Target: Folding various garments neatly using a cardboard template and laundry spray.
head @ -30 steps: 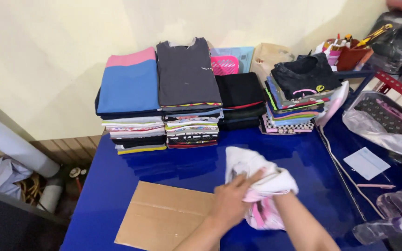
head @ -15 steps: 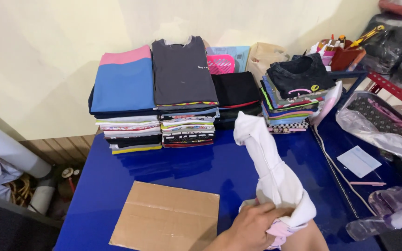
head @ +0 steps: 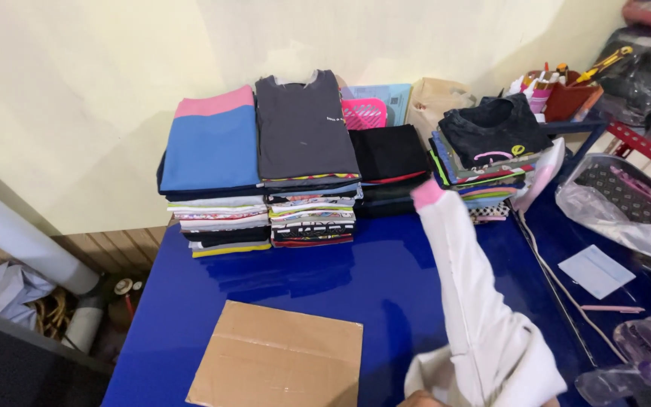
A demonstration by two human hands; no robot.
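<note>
A white garment [head: 484, 332] with a pink cuff [head: 427, 193] rises from the bottom edge of the blue table [head: 340, 264], one sleeve standing almost upright. Only a sliver of my right hand [head: 418, 399] shows at the bottom edge, under the bunched cloth, gripping it. My left hand is out of view. A flat brown cardboard sheet [head: 280, 358] lies on the table just left of the garment.
Stacks of folded shirts line the wall: a blue-and-pink-topped stack [head: 212, 151], a dark grey one [head: 303, 128], a black one [head: 393, 154] and a mixed one [head: 491, 139]. A pink basket [head: 363, 113], a pen holder [head: 563, 94], bagged clothes [head: 627, 203] and a paper slip [head: 597, 270] lie to the right.
The garment went from a bundle on the table to being lifted, its sleeve now extended higher. My hand has slid down almost out of the frame.
</note>
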